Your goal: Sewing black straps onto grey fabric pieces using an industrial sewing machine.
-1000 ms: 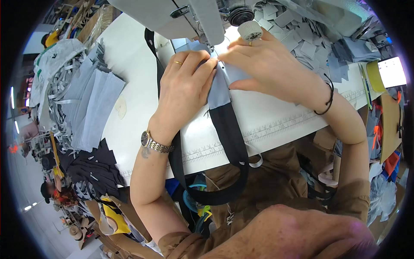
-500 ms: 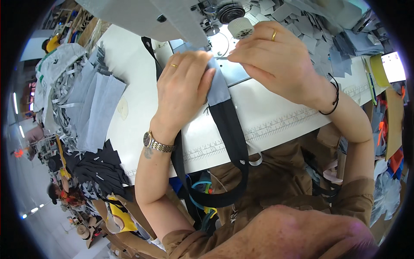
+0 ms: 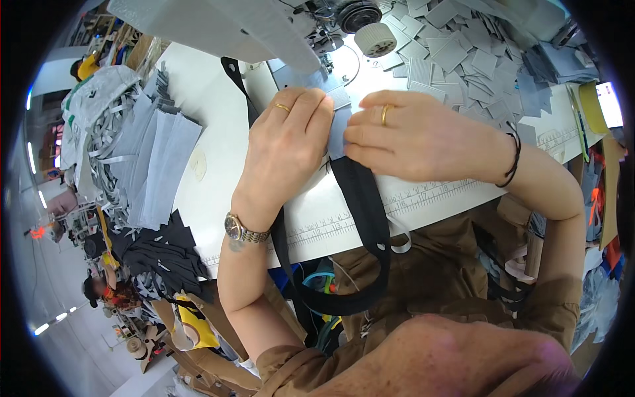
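My left hand (image 3: 288,132) has bent fingers closed on the grey-blue fabric (image 3: 338,133) just in front of the sewing machine foot (image 3: 326,65). My right hand (image 3: 407,135), its thumb hidden, curls its fingers over the right edge of the same fabric. A black strap (image 3: 359,198) runs from this fabric over the table edge, hangs in a loop and rises behind my left wrist. The white machine head (image 3: 211,23) overhangs the work, with a round knob (image 3: 374,40) on its right.
Grey-blue fabric pieces (image 3: 152,159) and black pieces (image 3: 152,251) lie at the left. Many small grey squares (image 3: 456,53) cover the back right of the white table (image 3: 311,231). A lit screen (image 3: 608,99) stands at the right edge. A person (image 3: 99,288) is in the left background.
My right hand has moved down from beside the knob onto the fabric. My left hand has shifted slightly lower in the picture, and the view has moved slightly.
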### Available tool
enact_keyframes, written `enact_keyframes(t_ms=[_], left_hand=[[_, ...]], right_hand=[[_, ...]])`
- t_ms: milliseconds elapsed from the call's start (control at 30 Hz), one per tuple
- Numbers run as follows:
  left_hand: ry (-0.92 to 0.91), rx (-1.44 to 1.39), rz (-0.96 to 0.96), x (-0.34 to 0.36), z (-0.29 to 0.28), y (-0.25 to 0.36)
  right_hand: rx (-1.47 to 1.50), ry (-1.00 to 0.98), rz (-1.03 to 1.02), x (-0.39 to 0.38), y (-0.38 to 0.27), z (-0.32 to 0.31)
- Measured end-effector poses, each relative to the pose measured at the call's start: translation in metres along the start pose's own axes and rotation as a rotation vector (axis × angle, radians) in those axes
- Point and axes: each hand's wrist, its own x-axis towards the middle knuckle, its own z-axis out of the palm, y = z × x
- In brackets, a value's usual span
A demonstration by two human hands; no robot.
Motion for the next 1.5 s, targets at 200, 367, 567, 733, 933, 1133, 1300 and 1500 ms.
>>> enact_keyframes(t_ms=[200, 367, 567, 733, 933, 1133, 1300, 1500], left_hand=[[0.011, -0.03, -0.038, 0.001, -0.006, 0.001], [0.011, -0.036, 0.01, 0.002, -0.002, 0.002], [0.013, -0.023, 0.013, 0.002, -0.003, 0.004], [-0.023, -0.053, -0.009, 0.005, -0.008, 0.004], [-0.11, -0.058, -0.064, 0.006, -0.016, 0.012], [-0.124, -0.011, -0.089, 0.006, -0.014, 0.005], [-0.109, -0.001, -0.097, 0.006, -0.008, -0.009], [-0.054, 0.021, -0.102, 0.006, 0.004, -0.024]], right_hand=[[-0.199, 0.05, -0.065, -0.004, -0.009, 0.006], [-0.249, 0.163, -0.092, 0.0, -0.007, 0.006], [-0.194, 0.035, -0.047, -0.006, -0.01, 0.005], [-0.178, 0.048, -0.034, -0.005, -0.01, 0.005], [-0.173, 0.243, -0.068, 0.0, -0.009, 0.015], [-0.178, 0.25, 0.001, -0.002, -0.01, 0.017], [-0.129, 0.096, 0.104, -0.001, -0.009, 0.012], [-0.034, -0.009, 0.224, 0.001, -0.004, 0.012]])
